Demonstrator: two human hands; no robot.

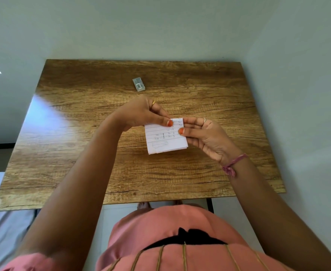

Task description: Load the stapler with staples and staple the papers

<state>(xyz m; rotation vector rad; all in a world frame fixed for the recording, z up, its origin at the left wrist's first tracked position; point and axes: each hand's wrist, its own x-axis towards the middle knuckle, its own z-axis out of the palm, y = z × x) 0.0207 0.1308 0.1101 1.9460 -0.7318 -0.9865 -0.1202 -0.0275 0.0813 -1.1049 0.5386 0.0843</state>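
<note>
Both hands hold the papers (165, 136) above the table (82, 133). The left hand (141, 114) pinches their far left corner; the right hand (205, 137) pinches the right edge between thumb and fingers. Beyond the papers, well apart, lies a small clear box (138, 85), probably staples. No stapler is visible. The papers look light and floppy, so gripping near the corner keeps the sheets aligned.

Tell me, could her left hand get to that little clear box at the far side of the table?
Probably yes: bare table lies between the left hand and the box, though it is holding the papers.
</note>
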